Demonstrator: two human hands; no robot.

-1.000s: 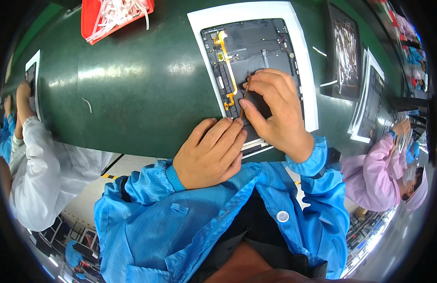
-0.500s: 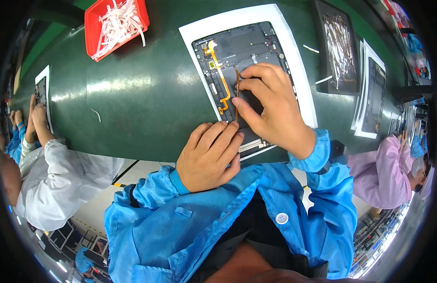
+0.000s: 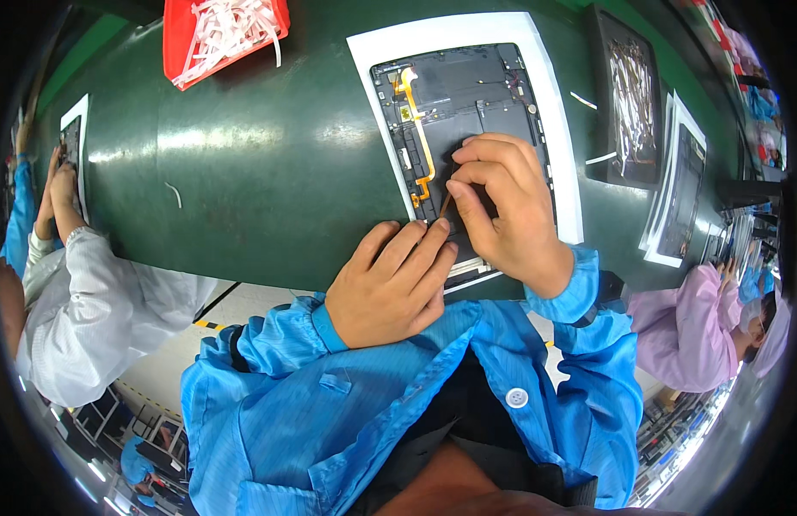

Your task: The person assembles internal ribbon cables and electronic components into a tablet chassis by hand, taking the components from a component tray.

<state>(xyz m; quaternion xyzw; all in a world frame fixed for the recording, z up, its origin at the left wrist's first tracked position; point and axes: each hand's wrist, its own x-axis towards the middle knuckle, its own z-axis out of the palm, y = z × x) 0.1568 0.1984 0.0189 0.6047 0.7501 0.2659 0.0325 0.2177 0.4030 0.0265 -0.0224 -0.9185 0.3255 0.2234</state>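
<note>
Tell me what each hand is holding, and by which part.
The right hand pinches a thin brown strip by its upper end. The left hand holds nothing, its fingertips pressing the open dark device.

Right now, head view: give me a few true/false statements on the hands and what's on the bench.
1. The right hand pinches a small thin piece over the opened dark device. True.
2. The left hand lies in the red bin. False: it rests at the device's near edge; the red bin sits far off, at the top left.
3. The device lies on a white sheet. True.
4. The bench top is blue. False: it is dark green.
</note>
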